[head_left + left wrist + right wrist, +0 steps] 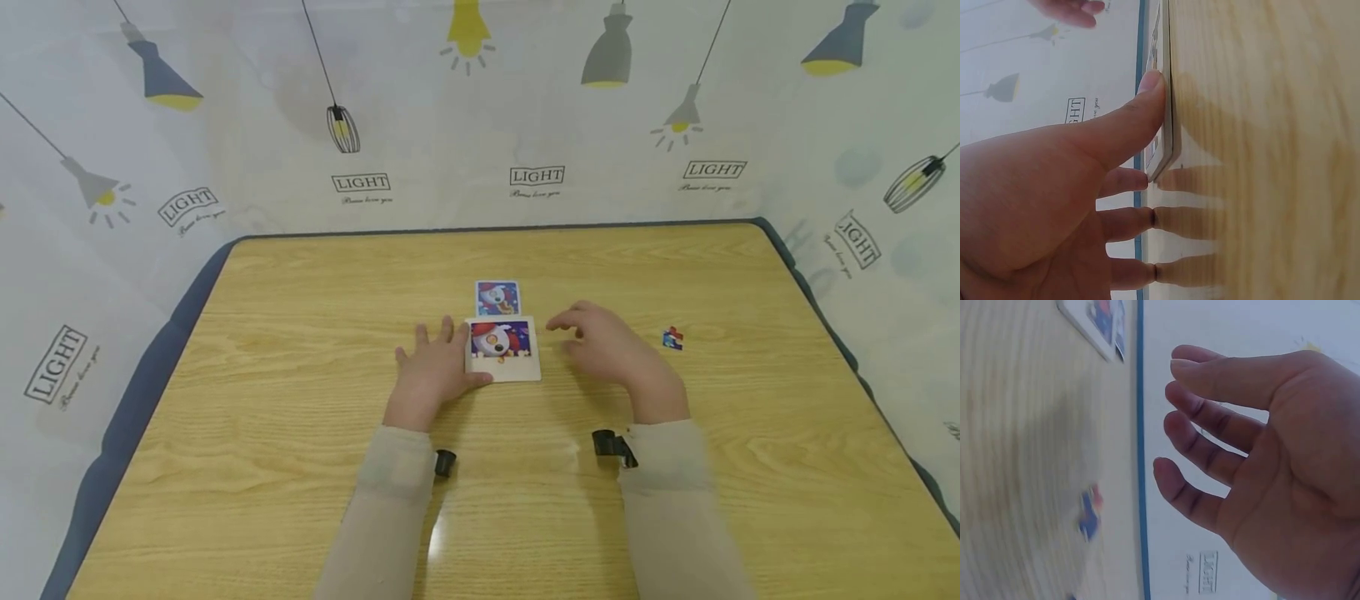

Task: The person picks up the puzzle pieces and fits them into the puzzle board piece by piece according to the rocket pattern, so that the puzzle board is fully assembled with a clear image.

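Observation:
A square jigsaw puzzle tray (517, 370) lies on the table, its upper part filled with a cartoon picture in red, white and purple; its lower part is bare and pale. My left hand (433, 367) rests beside it with fingers spread on the tabletop. In the left wrist view the thumb (1141, 100) presses on the tray's edge and a fingertip meets its corner. To the right of the tray, my right hand (607, 346) hovers above the table, fingers loosely bent and holding nothing. Farther right lie red and blue puzzle pieces (672, 337).
Directly behind the tray lies a small picture card (497, 297) with a similar cartoon. The wooden table (315, 350) ends at a dark blue edge, and a pale curtain (435, 108) printed with lamps hangs around it. Black straps (611, 446) sit at both wrists.

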`<state>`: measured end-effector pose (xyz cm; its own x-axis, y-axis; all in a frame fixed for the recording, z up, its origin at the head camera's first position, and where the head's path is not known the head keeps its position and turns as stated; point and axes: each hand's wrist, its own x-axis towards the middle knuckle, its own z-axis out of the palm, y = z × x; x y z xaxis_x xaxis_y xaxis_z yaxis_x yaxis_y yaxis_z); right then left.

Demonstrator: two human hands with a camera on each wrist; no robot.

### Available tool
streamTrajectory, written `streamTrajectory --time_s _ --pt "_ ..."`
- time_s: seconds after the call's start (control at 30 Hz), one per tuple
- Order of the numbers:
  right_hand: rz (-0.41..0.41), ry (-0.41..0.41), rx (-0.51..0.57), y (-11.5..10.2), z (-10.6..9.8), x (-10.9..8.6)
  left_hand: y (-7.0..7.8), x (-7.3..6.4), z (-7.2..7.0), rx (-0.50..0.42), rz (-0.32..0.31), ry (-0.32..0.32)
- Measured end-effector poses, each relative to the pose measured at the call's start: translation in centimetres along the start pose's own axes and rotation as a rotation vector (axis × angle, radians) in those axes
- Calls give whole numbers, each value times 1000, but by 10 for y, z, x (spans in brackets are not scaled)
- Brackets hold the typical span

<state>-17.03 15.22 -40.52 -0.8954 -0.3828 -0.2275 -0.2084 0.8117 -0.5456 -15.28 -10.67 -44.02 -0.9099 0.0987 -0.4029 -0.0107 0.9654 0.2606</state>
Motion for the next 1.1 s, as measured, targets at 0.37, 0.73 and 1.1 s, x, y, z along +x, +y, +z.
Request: streamTrajectory --time_s 0.37,0.73,1.1 --pt "44 -5 59 49 -24 -31 0 -1 0 -3 -4 4" --pt "120 6 72 91 -28 -59 2 0 2 -2 -2 7" --pt "134 16 52 106 -27 -65 2 1 3 -14 -1 1"
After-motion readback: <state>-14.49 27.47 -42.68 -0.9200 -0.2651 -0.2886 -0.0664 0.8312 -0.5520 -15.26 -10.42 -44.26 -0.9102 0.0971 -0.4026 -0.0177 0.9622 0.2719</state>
